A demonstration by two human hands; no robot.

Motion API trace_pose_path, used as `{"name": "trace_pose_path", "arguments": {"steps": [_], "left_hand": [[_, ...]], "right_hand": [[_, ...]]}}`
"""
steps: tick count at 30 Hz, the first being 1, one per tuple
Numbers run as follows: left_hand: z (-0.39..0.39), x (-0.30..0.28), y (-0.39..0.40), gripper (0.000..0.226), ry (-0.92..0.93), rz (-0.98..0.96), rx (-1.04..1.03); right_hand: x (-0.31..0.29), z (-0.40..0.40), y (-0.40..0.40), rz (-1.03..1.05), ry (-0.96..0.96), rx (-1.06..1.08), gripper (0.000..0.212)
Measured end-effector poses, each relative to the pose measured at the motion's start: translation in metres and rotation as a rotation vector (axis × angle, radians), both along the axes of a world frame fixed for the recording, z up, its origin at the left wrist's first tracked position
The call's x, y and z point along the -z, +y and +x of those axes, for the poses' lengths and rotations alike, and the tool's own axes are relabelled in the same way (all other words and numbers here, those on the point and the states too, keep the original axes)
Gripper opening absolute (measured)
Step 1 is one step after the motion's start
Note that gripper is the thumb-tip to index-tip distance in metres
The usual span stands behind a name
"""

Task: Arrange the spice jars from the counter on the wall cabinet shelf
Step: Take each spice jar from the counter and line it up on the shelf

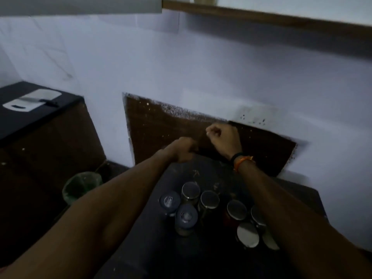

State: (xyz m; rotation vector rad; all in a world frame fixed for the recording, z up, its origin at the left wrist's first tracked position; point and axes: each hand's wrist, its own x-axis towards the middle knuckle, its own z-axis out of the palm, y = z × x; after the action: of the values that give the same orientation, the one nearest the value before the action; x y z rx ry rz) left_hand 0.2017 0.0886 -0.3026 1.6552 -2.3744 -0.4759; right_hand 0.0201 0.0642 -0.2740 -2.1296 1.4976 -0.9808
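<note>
Spice jars (209,200) lidded; contents unclear

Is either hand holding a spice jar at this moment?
No, the left hand and right hand are curled and empty, beyond the spice jars on the counter.

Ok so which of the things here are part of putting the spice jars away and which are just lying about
Part of the job:
spice jars clustered on the dark counter
wooden wall shelf up top

Just lying about:
green-lined bin on the floor
knife on the white board, left counter
</note>
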Motion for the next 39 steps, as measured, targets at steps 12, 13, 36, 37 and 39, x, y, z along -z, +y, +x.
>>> {"name": "trace_pose_path", "arguments": {"steps": [12,13,36,37,39], "left_hand": [[0.004,0.137,0.064,0.021,0.125,0.308,-0.152],[0.004,0.140,0.067,0.024,0.137,0.312,-0.166],[0.005,0.162,0.060,0.012,0.492,0.221,-0.364],[0.004,0.162,0.058,0.010,0.543,0.218,-0.387],[0.000,0.161,0.054,0.010,0.681,0.251,-0.450]], "right_hand": [[0.178,0.003,0.102,0.460,0.435,-0.229,0.020],[0.185,0.000,0.106,0.461,0.433,-0.247,0.021],[0.233,0.023,0.128,0.465,0.553,-0.158,0.088],[0.230,0.021,0.127,0.475,0.509,-0.160,0.086],[0.223,0.016,0.122,0.489,0.430,-0.180,0.084]]}}
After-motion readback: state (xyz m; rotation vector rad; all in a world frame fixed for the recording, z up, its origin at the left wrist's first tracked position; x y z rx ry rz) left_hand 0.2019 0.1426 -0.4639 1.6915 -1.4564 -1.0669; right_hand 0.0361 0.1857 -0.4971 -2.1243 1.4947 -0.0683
